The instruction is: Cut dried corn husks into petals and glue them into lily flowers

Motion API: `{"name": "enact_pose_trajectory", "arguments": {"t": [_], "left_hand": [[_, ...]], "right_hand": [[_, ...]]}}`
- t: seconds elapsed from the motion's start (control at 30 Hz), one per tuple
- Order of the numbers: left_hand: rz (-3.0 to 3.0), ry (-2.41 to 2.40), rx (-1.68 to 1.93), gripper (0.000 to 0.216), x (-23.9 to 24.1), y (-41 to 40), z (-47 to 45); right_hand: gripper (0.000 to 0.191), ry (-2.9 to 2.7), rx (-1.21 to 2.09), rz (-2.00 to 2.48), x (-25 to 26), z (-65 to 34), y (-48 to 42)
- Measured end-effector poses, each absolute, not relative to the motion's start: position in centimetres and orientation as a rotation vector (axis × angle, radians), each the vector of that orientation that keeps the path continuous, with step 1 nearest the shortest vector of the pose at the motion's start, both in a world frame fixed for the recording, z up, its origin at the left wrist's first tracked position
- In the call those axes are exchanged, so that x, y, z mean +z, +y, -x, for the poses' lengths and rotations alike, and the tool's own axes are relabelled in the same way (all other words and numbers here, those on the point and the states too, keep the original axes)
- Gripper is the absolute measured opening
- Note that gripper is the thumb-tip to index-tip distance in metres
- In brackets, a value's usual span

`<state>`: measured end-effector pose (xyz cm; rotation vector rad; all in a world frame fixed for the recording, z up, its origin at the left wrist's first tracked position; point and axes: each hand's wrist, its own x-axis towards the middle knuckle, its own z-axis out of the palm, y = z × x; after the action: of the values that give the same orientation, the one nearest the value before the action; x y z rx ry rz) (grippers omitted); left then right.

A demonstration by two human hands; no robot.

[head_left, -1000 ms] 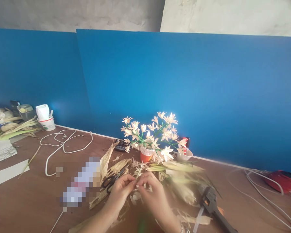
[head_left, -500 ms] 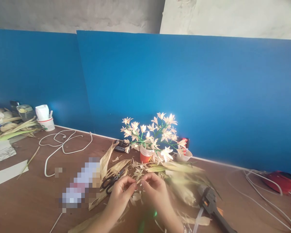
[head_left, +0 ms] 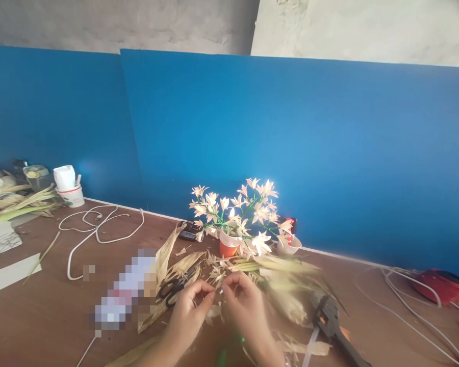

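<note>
My left hand (head_left: 189,313) and my right hand (head_left: 245,306) meet low in the middle of the view, over a brown wooden table (head_left: 53,316). Both hands are closed in a pinch on a small pale piece of dried husk (head_left: 218,291) held between their fingertips. Under and around them lies a pile of dried corn husks (head_left: 279,285). Black-handled scissors (head_left: 172,289) lie just left of my left hand. Behind the hands stands an orange paper cup (head_left: 228,245) holding a bunch of pale husk flowers (head_left: 237,209) on green stems.
A black glue gun (head_left: 331,323) lies to the right. White cables (head_left: 99,229) loop at the left and right. A white cup (head_left: 71,192), more husks and paper sheets sit at the far left. A red object (head_left: 439,288) lies far right. Blue panels (head_left: 290,142) back the table.
My hands stay together on the small husk piece, with the fingertips working slightly apart. The view has drifted a little.
</note>
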<state>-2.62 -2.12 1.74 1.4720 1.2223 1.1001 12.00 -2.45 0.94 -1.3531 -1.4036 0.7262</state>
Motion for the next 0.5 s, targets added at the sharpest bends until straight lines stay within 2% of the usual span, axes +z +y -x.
{"name": "enact_pose_trajectory", "arguments": {"t": [0.2, 0.5], "left_hand": [[-1.575, 1.244, 1.088, 0.021, 1.51, -2.22, 2.64], [-1.768, 1.250, 1.133, 0.017, 0.98, -2.14, 2.68]], "right_hand": [[0.008, -1.512, 0.548, 1.386, 1.11, -12.02, -2.65], [0.012, -1.561, 0.488, 1.409, 1.57, -12.11, -2.70]]}}
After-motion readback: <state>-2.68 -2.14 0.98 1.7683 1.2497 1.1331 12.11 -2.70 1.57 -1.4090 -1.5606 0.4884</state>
